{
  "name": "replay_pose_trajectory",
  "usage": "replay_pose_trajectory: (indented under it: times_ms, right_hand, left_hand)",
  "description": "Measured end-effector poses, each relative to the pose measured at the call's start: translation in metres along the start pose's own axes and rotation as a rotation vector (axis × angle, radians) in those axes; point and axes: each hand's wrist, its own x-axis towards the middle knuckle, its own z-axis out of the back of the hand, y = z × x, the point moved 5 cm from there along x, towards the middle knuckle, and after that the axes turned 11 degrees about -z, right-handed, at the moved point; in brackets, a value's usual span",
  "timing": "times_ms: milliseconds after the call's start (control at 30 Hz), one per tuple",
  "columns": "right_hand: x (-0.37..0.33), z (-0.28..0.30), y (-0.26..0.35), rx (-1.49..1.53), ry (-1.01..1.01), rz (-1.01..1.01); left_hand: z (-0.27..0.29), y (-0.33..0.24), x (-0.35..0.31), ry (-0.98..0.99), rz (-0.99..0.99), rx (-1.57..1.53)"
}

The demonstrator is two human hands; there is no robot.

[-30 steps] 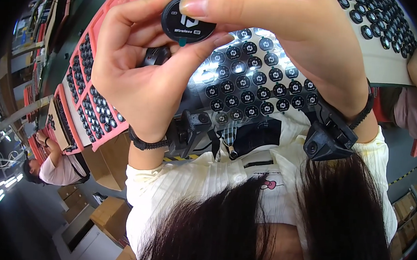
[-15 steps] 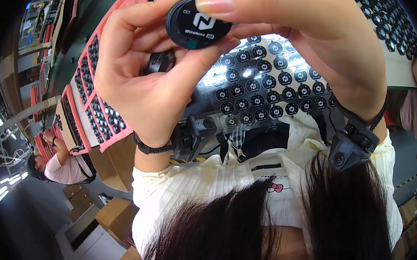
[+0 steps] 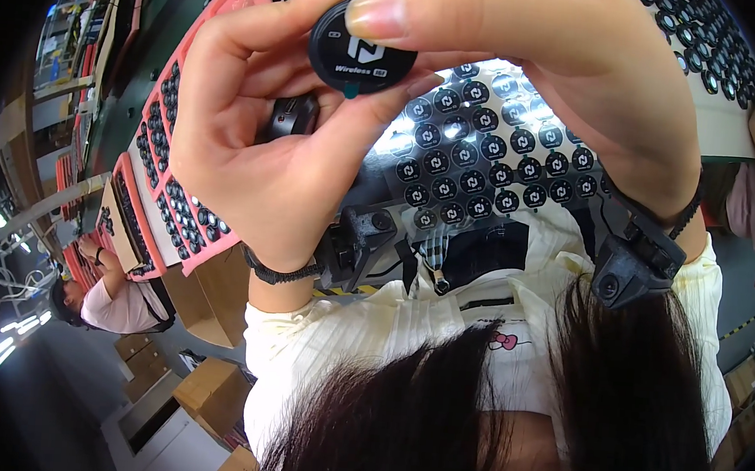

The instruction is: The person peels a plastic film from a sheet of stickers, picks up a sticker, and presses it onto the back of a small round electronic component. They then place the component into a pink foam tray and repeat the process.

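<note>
Up near the top of the view I hold a round black device between both hands. Its face carries a white emblem, and a small green tab sticks out at the lower edge. My left hand grips its rim with fingers and thumb. A second round black piece is tucked in that palm. My right hand is closed on the same device, its thumb pressed flat over the upper face and covering part of the emblem. Beneath my hands lies a clear sheet of round black stickers with matching white emblems and green tabs.
Pink trays of small round black parts stand at the left. More round parts fill the far right. Another person works at the left edge. Cardboard boxes are stacked at lower left. Small black camera units sit at my wrists.
The device has turned slightly in my fingers, and my right thumb now covers more of the emblem. The sticker sheet appears shifted slightly to the right and down in the view.
</note>
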Motion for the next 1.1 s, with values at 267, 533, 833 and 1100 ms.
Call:
replay_pose_trajectory:
  times_ms: [267, 533, 833, 1100]
  right_hand:
    - [-0.005, -0.004, 0.001, -0.038, -0.019, -0.04]
    - [-0.007, 0.008, -0.002, -0.06, -0.048, -0.069]
    - [-0.001, -0.003, 0.0, -0.087, -0.039, -0.093]
    - [0.004, 0.0, -0.011, -0.028, -0.126, 0.102]
  left_hand:
    - [0.001, -0.002, 0.003, -0.029, -0.039, 0.027]
    - [-0.006, -0.003, 0.0, -0.141, -0.017, -0.089]
    - [-0.006, 0.016, -0.007, -0.21, -0.01, -0.264]
    - [-0.013, 0.024, -0.009, -0.186, 0.083, -0.334]
